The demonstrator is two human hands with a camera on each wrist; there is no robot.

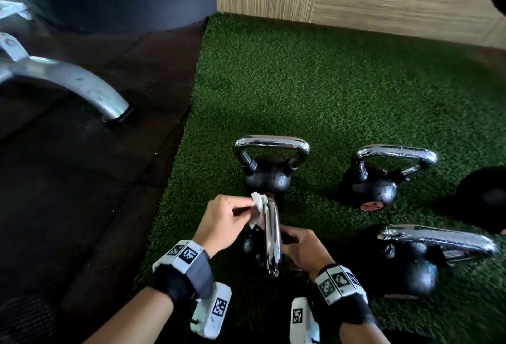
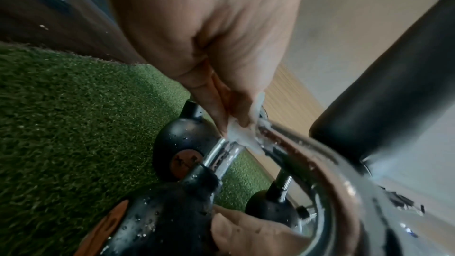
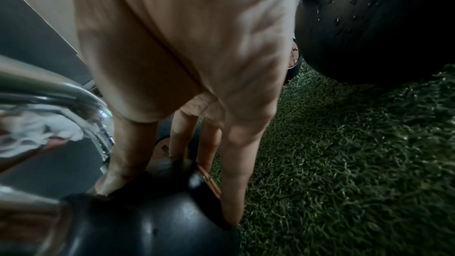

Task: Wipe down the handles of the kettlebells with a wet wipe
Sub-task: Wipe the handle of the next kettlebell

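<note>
— Kettlebell (image 1: 269, 245) nearest the turf's (image 1: 356, 83) left edge: is it steady?
— Barely. The right hand (image 1: 304, 247) curls around its black body, tilting it, while the left hand (image 1: 227, 220) pinches the wet wipe (image 1: 258, 202) against the chrome handle (image 1: 271, 231).
— Risk?
— Wet metal (droplets show) could slip from that grip and roll into the upright kettlebell (image 1: 269, 163) behind.

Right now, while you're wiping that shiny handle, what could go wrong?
The kettlebell is tipped and only the right hand steadies it, so it might roll onto fingers. The handle looks wet, so a grip could slip. The wipe pinched by the left hand is small and could drop onto the turf.
</note>
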